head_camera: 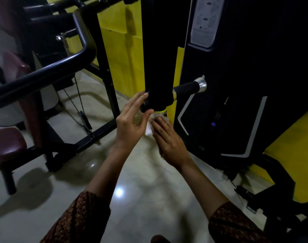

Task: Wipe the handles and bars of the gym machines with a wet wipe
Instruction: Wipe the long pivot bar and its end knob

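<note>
Grip: right hand [169, 142], white wipe [149, 129] (crumpled)

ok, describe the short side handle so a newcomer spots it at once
Start at the tall black tower at right with the white sticker. Left of it hangs a thick black upright arm; from its lower end a short handle sticks out toward the tower. Unlike the long all-black curved bar at left, it ends in a flared silver cap.
</note>
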`<control>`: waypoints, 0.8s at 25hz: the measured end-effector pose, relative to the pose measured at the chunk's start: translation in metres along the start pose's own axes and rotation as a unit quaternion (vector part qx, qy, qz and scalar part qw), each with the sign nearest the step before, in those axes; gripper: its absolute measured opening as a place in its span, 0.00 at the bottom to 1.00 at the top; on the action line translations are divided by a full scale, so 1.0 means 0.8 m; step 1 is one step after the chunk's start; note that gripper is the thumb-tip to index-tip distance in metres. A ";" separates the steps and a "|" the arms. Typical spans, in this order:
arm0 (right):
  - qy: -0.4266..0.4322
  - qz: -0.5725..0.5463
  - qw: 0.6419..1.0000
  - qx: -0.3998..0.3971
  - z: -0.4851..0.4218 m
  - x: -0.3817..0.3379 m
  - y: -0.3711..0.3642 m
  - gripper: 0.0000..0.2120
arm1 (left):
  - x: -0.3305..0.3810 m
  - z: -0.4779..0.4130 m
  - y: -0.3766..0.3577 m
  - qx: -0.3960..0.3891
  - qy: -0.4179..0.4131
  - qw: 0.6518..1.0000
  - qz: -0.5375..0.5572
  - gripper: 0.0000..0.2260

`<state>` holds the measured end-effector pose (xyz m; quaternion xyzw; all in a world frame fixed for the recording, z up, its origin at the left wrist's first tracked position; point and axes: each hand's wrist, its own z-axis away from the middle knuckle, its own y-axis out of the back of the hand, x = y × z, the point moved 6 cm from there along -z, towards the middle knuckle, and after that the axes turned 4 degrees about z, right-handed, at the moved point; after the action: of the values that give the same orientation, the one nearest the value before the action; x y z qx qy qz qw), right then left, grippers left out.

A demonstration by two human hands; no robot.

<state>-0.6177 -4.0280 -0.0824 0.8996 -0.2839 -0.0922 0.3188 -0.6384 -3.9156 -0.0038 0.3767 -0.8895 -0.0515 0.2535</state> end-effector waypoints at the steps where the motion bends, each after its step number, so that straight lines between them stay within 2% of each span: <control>1: 0.007 0.006 1.000 -0.010 0.008 -0.001 -0.002 0.17 | -0.001 0.000 0.000 -0.005 -0.002 1.000 -0.002 0.19; 7: 0.026 0.033 0.994 -0.104 0.071 -0.003 -0.019 0.17 | -0.002 -0.001 -0.004 -0.021 -0.004 1.000 -0.001 0.18; 9: -0.015 -0.017 0.989 -0.149 0.115 0.002 -0.031 0.16 | -0.002 -0.002 -0.005 -0.019 -0.005 1.000 0.002 0.18; 11: -0.087 -0.067 0.981 -0.161 0.153 0.007 -0.027 0.18 | -0.004 -0.002 -0.006 -0.012 -0.003 1.000 0.002 0.18; 12: -0.105 -0.076 0.983 -0.132 0.164 0.006 -0.015 0.19 | -0.004 -0.001 -0.005 -0.007 -0.002 1.000 0.002 0.18; 14: -0.112 -0.074 0.991 -0.020 0.158 0.000 0.019 0.20 | -0.003 0.000 -0.004 0.002 -0.009 1.000 -0.001 0.18; 15: -0.145 -0.090 0.985 0.035 0.139 0.005 0.037 0.19 | -0.003 0.000 -0.004 0.006 -0.010 1.000 0.000 0.18; 17: -0.251 -0.150 0.951 0.105 0.086 0.021 0.054 0.19 | -0.003 0.000 -0.003 0.012 -0.005 1.000 0.005 0.18; 20: -0.354 -0.265 0.888 0.128 0.009 0.030 0.040 0.23 | -0.002 0.002 -0.002 0.017 -0.001 1.000 0.003 0.17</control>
<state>-0.6149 -4.0654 -0.0674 0.8822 -0.1383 -0.4481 0.0428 -0.6374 -3.9159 -0.0066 0.3783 -0.8916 -0.0355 0.2462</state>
